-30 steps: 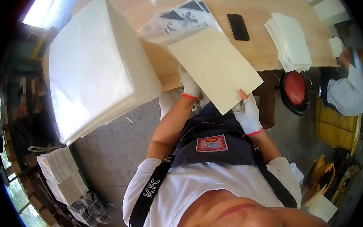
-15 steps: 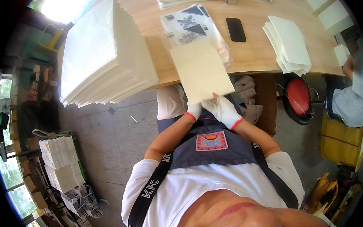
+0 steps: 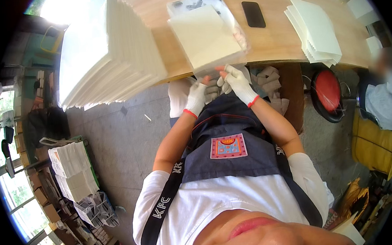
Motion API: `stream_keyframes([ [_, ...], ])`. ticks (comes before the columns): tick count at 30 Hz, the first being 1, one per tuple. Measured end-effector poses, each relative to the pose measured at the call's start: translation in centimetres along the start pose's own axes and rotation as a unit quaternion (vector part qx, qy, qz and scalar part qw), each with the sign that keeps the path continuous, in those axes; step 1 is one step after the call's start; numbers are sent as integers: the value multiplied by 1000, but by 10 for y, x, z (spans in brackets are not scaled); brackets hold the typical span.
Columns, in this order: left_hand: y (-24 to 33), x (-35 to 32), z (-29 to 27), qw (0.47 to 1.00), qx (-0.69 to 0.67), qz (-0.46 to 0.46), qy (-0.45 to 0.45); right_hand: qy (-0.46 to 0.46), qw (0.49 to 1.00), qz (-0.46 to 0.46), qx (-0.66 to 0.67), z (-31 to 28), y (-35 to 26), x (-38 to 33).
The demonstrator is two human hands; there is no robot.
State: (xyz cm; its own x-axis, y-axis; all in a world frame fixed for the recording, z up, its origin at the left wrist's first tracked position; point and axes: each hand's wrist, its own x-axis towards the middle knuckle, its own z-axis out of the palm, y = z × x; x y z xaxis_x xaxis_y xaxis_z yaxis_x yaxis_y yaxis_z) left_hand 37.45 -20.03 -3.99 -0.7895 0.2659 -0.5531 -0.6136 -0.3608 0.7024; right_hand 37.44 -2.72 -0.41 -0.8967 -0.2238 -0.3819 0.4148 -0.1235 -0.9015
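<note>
A cream rectangular sheet (image 3: 205, 40) lies flat on the wooden table (image 3: 271, 43), over a clear plastic packet with dark print (image 3: 194, 2). Its near edge hangs at the table's front edge. My left hand (image 3: 198, 97) and my right hand (image 3: 234, 81), both in white gloves with red cuffs, meet at that near edge. The fingertips of both pinch it, close together. A glossy plastic film shows along the sheet's right side.
A tall stack of large white sheets (image 3: 108, 51) fills the table's left end. A black phone (image 3: 253, 14) and a smaller fanned stack of white sheets (image 3: 315, 29) lie to the right. A red stool (image 3: 327, 89) and another person (image 3: 381, 101) are at right. Bundled packs (image 3: 72, 171) sit on the floor at left.
The cream sheet, held up off the table before, now lies flat on the clear packet. My hands have drawn together at its near edge.
</note>
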Motion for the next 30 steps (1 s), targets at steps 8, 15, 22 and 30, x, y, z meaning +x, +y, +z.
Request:
stream_keyframes([
  [8, 27, 4, -36, 989, 120, 81, 27, 11, 782, -258, -567, 35, -8, 32],
  [15, 24, 14, -35, 994, 62, 87, 24, -30, 653, -306, -692, 36, -6, 45],
  [22, 24, -6, -54, 988, 117, 82, 60, 289, 926, -189, 156, -176, 41, -27],
  [30, 38, -15, -43, 532, 677, 476, 176, 174, 771, 80, -607, -182, 69, -100],
])
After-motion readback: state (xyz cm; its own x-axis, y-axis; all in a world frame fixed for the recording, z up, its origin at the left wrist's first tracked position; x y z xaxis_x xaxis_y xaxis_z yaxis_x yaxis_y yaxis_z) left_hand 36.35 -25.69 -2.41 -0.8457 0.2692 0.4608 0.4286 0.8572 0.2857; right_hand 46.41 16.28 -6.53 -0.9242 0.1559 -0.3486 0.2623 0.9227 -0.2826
